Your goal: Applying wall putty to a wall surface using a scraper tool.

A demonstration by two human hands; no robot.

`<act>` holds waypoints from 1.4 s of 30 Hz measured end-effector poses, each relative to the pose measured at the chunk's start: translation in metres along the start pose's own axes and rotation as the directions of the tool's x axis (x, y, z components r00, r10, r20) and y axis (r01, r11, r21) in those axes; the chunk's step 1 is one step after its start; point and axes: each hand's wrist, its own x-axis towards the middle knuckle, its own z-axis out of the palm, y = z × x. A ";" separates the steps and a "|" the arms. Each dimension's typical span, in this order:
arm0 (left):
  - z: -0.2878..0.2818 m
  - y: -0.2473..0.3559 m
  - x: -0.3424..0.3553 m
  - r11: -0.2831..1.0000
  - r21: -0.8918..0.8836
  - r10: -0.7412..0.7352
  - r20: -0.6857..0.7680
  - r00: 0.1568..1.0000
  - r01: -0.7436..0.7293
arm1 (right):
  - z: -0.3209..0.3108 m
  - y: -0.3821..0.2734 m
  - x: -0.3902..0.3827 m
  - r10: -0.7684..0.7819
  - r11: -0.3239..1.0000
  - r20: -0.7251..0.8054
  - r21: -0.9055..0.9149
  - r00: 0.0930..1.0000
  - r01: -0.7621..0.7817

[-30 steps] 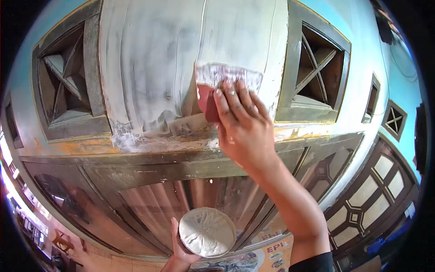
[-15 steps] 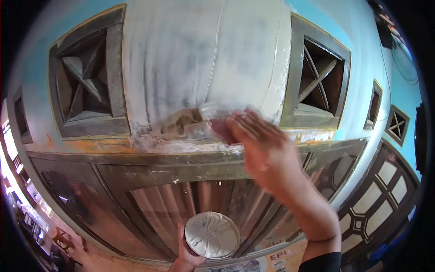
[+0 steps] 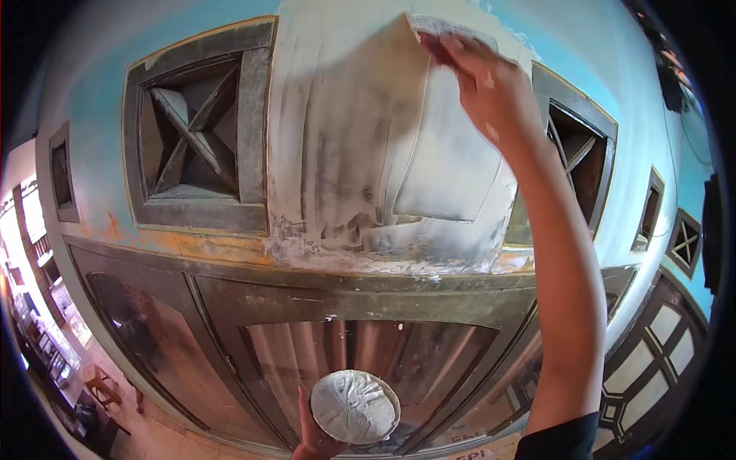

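Spreader (image 3: 441, 26) at the whitened wall (image 3: 345, 146), toward 1 o'clock
Its blade edge faces about 12:30, long axis roughly 9:30 to 3:30; right hand (image 3: 491, 88) pinches the red grip (image 3: 435, 48), fingers bunched; left hand (image 3: 313, 433) supports a bowl (image 3: 398, 415) of pale paste (image 3: 353, 405) at 6 o'clock.

Turquoise wall (image 3: 100, 157) | tiled floor (image 3: 157, 431) | wooden stool (image 3: 98, 381) | bright opening (image 3: 32, 211) left

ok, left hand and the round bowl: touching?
Touching. The head view shows the left hand against the lower-left side of the round bowl, with no gap between them there.
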 end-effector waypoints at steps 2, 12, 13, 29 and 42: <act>0.011 -0.010 0.003 0.578 0.808 0.312 -0.084 0.946 -0.119 | -0.003 -0.018 -0.034 -0.094 0.995 0.031 -0.027 0.995 0.095; -0.011 0.003 0.004 0.817 0.568 0.172 -0.086 0.981 -0.093 | -0.079 -0.111 -0.174 -0.116 0.991 0.489 0.120 0.864 0.064; -0.013 0.004 0.005 0.817 0.567 0.172 -0.075 0.982 -0.100 | -0.085 -0.111 -0.175 -0.135 0.986 0.524 0.158 0.841 0.059; 0.001 -0.022 0.003 0.687 0.722 0.211 -0.091 0.973 -0.082 | -0.043 0.034 -0.021 0.024 0.984 0.150 -0.178 0.988 0.003; -0.018 -0.032 0.015 0.813 0.550 0.227 0.005 0.974 -0.192 | -0.099 -0.077 -0.229 -0.133 0.991 0.520 0.047 0.844 0.127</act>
